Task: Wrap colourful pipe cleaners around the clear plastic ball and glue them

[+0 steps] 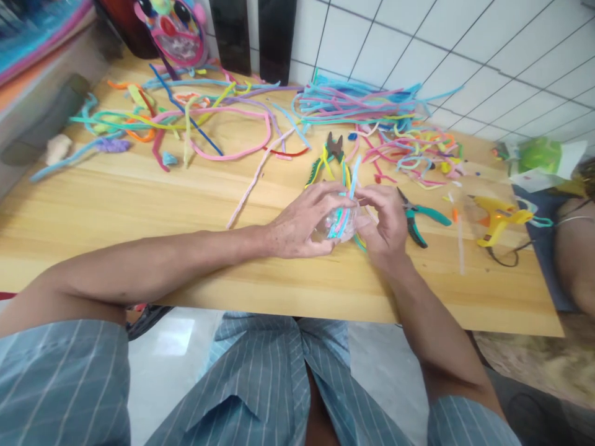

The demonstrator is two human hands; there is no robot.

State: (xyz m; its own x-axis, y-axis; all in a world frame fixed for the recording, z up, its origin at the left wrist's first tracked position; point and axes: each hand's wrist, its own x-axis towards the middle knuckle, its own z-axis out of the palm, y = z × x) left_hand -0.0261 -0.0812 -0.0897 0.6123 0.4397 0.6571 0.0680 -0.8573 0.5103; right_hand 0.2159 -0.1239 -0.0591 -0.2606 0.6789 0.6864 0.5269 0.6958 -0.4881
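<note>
My left hand (309,222) is wrapped round the left side of a small clear object (343,224) with light blue and pink fuzzy strips on it. At its right side, my right hand (383,223) has thumb and fingers closed at the object's edge, close to a light blue strip (355,176) that sticks up. Just behind the hands lie pliers with green and yellow handles (334,147), partly hidden by my left hand. Teal-handled pliers (421,217) rest to the right of my right hand.
Colourful pipe cleaners (360,104) lie along the wooden table's (195,204) back, with loops and pieces at left. A yellow glue gun (499,218) with a cable is at right. Another person's arm (576,254) shows at the right edge.
</note>
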